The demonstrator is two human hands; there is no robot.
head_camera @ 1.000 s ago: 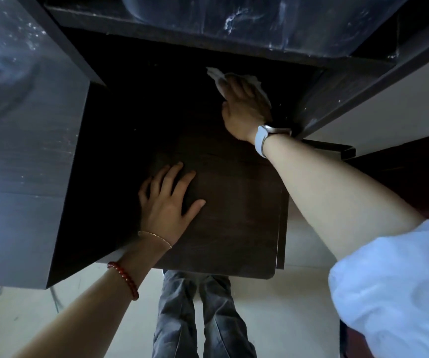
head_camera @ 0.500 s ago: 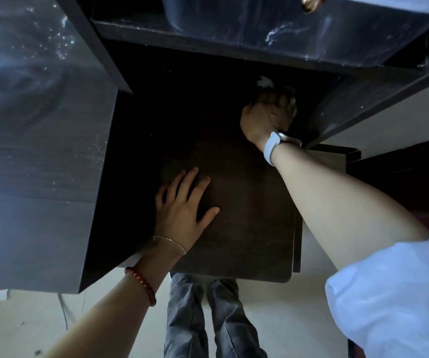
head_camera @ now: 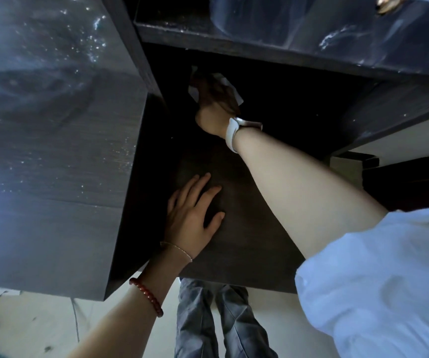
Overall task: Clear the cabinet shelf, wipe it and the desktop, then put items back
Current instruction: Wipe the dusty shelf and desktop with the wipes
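Note:
My right hand [head_camera: 214, 104] reaches deep into the dark cabinet recess and presses a white wipe [head_camera: 230, 85] onto the dark wood desktop [head_camera: 247, 244], near the back left corner. The wipe's edges stick out around the fingers. My left hand [head_camera: 191, 215] lies flat on the desktop's front part, fingers spread, holding nothing. A shelf [head_camera: 208, 40] runs overhead across the back.
A tall dark cabinet side panel [head_camera: 53, 164] stands close on the left. A dusty drawer front with a brass knob [head_camera: 386, 3] overhangs at the top right. The desktop's front edge ends above my legs [head_camera: 221, 319] and a pale floor [head_camera: 40, 326].
My right hand has slid the wipe from the back right of the recess to the back left. My left hand has stayed flat in place.

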